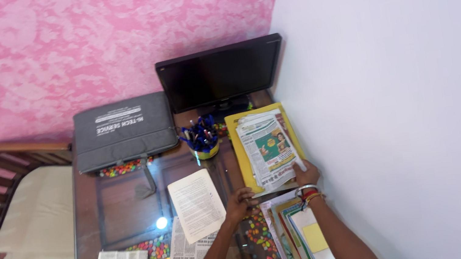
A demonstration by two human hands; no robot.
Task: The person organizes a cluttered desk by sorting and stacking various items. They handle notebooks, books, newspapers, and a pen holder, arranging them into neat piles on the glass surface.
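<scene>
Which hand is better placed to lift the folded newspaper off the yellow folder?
The right hand, probably: it already touches the lower edge of the newspaper on the yellow folder. The left hand rests on the glass table, beside it.

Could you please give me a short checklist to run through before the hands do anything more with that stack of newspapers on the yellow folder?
1. Right hand touches the newspaper stack at its near corner: ok.
2. Left hand rests flat on the glass desk, holding nothing: ok.
3. Stack squared on the yellow folder: not ok, papers fanned.
4. Pen cup stands apart from the folder: ok.
5. Firmness of the right hand's grip: cannot tell.
</scene>
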